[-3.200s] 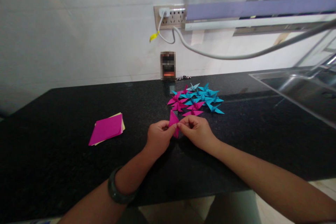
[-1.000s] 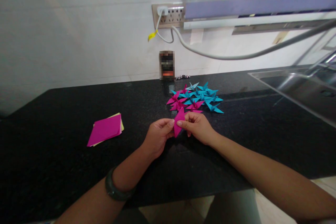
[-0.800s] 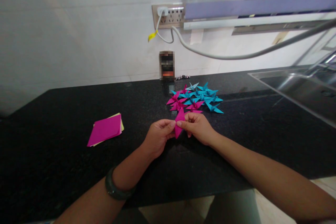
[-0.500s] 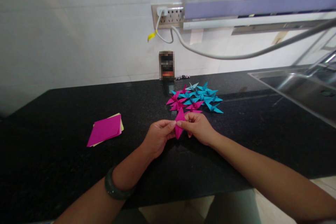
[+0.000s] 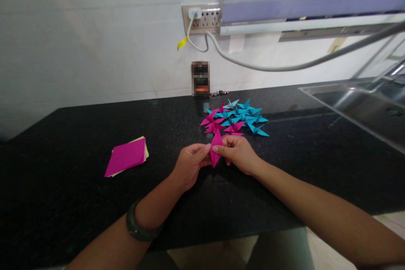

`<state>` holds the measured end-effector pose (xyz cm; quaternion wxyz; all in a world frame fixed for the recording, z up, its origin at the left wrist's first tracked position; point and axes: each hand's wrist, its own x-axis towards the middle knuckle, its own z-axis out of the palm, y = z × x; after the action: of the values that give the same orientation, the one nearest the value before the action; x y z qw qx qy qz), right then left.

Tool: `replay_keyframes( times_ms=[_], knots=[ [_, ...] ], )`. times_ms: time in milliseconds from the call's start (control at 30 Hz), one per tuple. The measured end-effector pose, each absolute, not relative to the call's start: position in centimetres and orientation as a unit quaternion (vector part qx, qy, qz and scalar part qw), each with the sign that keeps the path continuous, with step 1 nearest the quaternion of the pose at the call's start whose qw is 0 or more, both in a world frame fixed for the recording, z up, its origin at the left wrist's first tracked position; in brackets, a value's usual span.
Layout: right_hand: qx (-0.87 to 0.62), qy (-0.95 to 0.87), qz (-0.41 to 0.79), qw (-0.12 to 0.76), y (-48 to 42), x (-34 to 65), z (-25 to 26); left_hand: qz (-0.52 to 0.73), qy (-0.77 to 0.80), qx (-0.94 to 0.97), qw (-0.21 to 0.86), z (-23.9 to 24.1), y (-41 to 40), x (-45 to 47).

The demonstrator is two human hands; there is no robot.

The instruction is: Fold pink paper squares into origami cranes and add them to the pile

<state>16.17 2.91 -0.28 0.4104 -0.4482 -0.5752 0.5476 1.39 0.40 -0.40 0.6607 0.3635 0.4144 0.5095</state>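
A pink sheet of origami paper, folded into a narrow diamond (image 5: 216,147), is held upright over the counter between my two hands. My left hand (image 5: 192,162) pinches its left edge, thumb in front and fingers behind. From the other side my right hand (image 5: 239,152) grips it, with the thumb lying across its front face. Fingertips behind the paper are partly hidden. Just beyond the hands sits a cluster of folded paper cranes, pink ones (image 5: 214,127) on the left and blue ones (image 5: 243,117) on the right, with a pale one (image 5: 232,104) at the back.
On the left of the black counter (image 5: 79,147) lies a stack of square paper (image 5: 126,158), magenta on top. A small pixelated object (image 5: 201,79) leans against the wall beside a beaded strand (image 5: 220,93). At right is a metal sink (image 5: 373,105); a grey hose (image 5: 284,68) hangs above.
My left thumb has slid slightly left, from the middle of the folded paper to its edge. The right hand and the cranes look the same.
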Motion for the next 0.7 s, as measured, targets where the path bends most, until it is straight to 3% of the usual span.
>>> replay_keyframes(
  times_ms=[367,700],
  knots=[
    [-0.450,-0.582,0.542,0.405,2.73,16.10,-0.09,0.519,0.449,0.400,0.608,-0.76,0.53,1.41],
    [-0.435,-0.578,0.557,0.409,2.79,16.12,-0.19,0.523,0.399,0.377,0.652,-0.36,0.44,1.47]
  ],
)
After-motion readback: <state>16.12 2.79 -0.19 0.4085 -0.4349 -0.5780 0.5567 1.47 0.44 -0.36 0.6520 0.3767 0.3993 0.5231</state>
